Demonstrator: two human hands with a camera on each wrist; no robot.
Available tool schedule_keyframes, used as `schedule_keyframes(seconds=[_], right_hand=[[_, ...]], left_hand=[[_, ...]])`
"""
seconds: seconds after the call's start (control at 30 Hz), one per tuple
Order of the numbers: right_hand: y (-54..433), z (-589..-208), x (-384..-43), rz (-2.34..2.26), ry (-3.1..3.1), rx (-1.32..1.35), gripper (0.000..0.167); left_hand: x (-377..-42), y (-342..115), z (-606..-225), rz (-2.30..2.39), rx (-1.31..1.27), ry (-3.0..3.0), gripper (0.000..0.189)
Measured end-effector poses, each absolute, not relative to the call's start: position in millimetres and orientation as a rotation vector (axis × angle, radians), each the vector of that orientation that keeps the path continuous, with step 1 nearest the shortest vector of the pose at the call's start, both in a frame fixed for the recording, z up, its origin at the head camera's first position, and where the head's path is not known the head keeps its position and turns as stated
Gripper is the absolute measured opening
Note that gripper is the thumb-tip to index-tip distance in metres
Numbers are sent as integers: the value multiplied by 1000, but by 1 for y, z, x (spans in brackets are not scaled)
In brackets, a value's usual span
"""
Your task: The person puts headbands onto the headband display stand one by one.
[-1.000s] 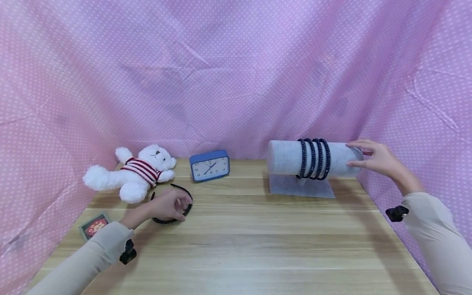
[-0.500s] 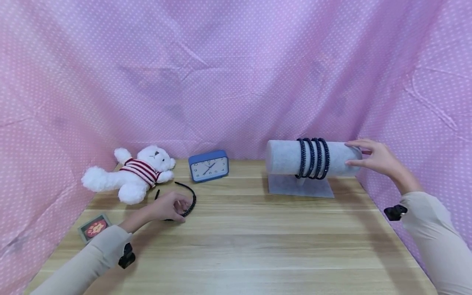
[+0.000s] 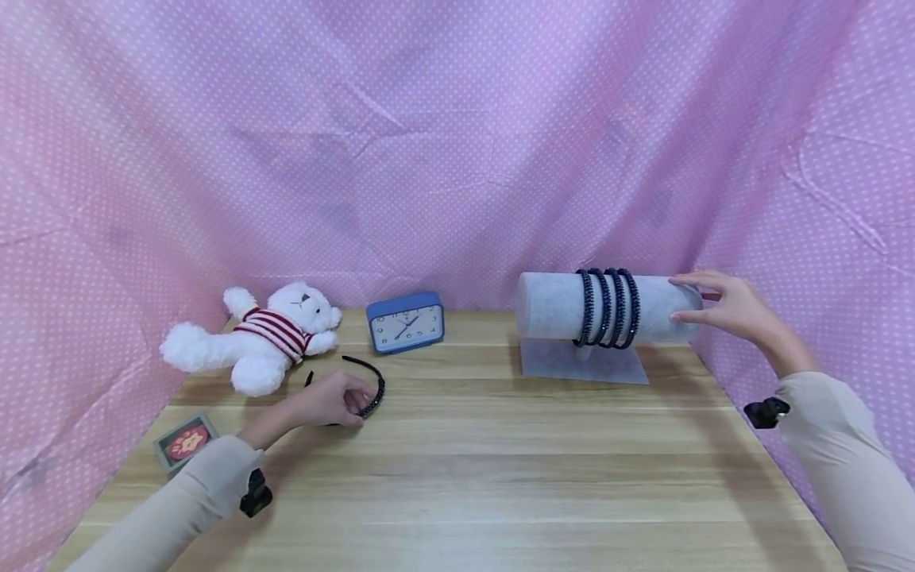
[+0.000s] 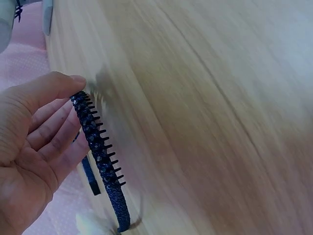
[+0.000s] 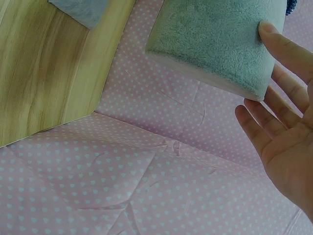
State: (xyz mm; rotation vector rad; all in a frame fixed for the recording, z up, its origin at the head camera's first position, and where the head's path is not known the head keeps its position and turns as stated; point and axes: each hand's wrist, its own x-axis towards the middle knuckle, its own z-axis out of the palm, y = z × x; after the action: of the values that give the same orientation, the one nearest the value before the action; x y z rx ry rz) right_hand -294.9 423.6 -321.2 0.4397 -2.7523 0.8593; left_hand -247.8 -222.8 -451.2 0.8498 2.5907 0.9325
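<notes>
My left hand (image 3: 330, 400) pinches a black beaded headband (image 3: 381, 389) between thumb and fingers, over the left part of the table. In the left wrist view, small comb teeth line the headband (image 4: 100, 142), and the thumb lies at its upper end. My right hand (image 3: 739, 308) holds the right end of a grey plush display roll (image 3: 554, 306) on a flat-based stand. Seen from the right wrist, the thumb presses the roll (image 5: 215, 49) while other fingers reach behind its end. Several dark beaded headbands (image 3: 606, 308) hang side by side round the roll's middle.
A white teddy bear (image 3: 275, 334) in a striped sweater lies at the back left. Right of it stands a blue alarm clock (image 3: 406, 322). A small framed picture (image 3: 184, 442) lies beside the left forearm. Pink dotted cloth (image 3: 457, 159) surrounds the wooden table (image 3: 500, 469).
My left hand has shifted slightly right with the headband, which has turned and moved off its earlier spot. The right hand stays on the roll.
</notes>
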Motion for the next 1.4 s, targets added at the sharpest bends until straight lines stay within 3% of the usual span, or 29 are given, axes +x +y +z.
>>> schedule_keyframes(seconds=[0.97, 1.4], right_hand=[[427, -322, -296, 846, -2765, 443, 63], [426, -321, -294, 843, -2763, 460, 61]], left_hand=[[-256, -193, -391, 962, 968, 2700, 37], [-263, -188, -375, 1166, 881, 2772, 38]])
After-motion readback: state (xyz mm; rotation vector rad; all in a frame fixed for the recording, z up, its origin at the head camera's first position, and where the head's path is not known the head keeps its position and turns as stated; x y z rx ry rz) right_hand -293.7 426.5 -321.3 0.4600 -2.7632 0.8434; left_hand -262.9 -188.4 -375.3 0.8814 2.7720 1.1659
